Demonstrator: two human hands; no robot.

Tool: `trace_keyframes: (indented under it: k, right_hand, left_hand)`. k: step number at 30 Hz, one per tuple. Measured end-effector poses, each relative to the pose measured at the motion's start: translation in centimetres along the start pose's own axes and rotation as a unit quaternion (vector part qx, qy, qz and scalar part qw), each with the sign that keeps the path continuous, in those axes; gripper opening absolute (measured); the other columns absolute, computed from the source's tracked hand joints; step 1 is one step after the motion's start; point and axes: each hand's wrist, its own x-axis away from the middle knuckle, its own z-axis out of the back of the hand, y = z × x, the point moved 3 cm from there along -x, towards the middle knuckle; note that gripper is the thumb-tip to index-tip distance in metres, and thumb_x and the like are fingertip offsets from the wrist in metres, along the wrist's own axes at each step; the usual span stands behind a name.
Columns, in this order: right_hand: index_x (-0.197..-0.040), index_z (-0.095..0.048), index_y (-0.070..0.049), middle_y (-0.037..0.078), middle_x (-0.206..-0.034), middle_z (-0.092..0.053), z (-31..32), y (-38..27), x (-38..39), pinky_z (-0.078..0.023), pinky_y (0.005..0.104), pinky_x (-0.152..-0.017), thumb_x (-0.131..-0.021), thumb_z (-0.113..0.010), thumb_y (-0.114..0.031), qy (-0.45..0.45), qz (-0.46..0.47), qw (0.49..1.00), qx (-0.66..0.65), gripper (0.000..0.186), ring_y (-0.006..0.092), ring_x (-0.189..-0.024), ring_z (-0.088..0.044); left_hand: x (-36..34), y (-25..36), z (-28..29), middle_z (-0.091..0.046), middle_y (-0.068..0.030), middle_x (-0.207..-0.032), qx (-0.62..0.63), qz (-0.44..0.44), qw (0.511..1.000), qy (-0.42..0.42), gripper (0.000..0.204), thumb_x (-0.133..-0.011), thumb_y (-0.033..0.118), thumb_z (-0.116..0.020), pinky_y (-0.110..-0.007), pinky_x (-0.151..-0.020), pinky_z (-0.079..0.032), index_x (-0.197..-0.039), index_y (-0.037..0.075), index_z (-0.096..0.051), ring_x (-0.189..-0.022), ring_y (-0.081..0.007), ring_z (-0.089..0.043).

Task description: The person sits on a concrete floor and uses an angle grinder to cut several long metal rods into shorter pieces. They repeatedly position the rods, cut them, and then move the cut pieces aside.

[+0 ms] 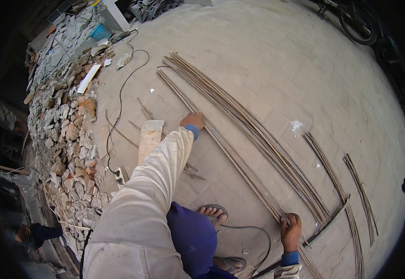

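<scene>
I've got a few thin steel rods (239, 168) on or just over the dusty floor, running slantwise in front of me from one hand to the other. My left hand (192, 121) is up near the far end, its fingers curled over the rods, but I can't tell if they close all the way under. My right hand (291, 232) is down by the near end, thumb and fingers bent in close, and it looks like they pinch the rods. I think it's best to hold snug at both spots, so the long rods don't bend or slip apart. The bigger bundle of rods (253, 128) lies just beside, so I should mind not to mix them. My bare toes (213, 212) are near too, so gently does it!
</scene>
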Motion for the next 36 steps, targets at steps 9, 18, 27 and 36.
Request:
trace_keyframes:
  k: [9,18,27,36]
  right_hand:
    - [-0.111,-0.078,0.002,0.025,-0.101,-0.075,-1.4,7.5,1.9,-0.056,0.0459,-0.088,-0.103,-0.067,-0.018,-0.023,-0.152,0.983,-0.102,0.025,0.0412,-0.096,-0.072]
    - [-0.104,-0.078,0.004,0.022,-0.095,-0.076,-1.8,7.9,1.5,-0.056,0.0392,-0.086,-0.103,-0.071,-0.025,-0.005,-0.164,0.978,-0.128,0.030,0.0302,-0.089,-0.074]
    - [-0.124,-0.074,-0.003,0.019,-0.127,-0.071,-1.0,6.6,3.2,-0.046,0.0485,-0.110,-0.107,-0.061,-0.029,0.038,-0.119,0.992,-0.019,0.033,0.0400,-0.124,-0.062]
    - [-0.129,-0.067,-0.012,0.011,-0.133,-0.061,-3.2,-3.2,15.7,-0.046,0.0480,-0.112,-0.103,-0.069,-0.027,0.017,-0.102,0.991,-0.079,0.031,0.0328,-0.129,-0.058]
  left_hand:
    - [0.3,0.2,-0.5,-0.068,-0.0201,-0.142,-0.011,-0.033,0.998,0.043,0.051,-0.114,0.035,-0.038,-0.046,-0.111,-0.052,-0.131,0.001,-0.071,-0.132,-0.0386,-0.065]
    - [-2.0,-1.1,-1.6,-0.068,-0.0223,-0.140,-0.078,-0.110,0.990,0.038,0.041,-0.109,0.025,-0.047,-0.049,-0.108,-0.055,-0.128,0.001,-0.073,-0.131,-0.0403,-0.065]
    - [-14.4,-3.1,-5.4,-0.075,-0.0330,-0.113,-0.036,-0.172,0.984,-0.042,0.058,-0.110,0.040,-0.037,-0.057,-0.096,-0.054,-0.118,-0.006,-0.070,-0.104,-0.0480,-0.072]
    - [-6.9,-5.4,-4.5,-0.062,-0.0297,-0.145,0.254,-0.056,0.966,0.014,0.105,-0.103,0.078,-0.036,-0.048,-0.108,-0.051,-0.145,-0.016,-0.055,-0.129,-0.0428,-0.062]
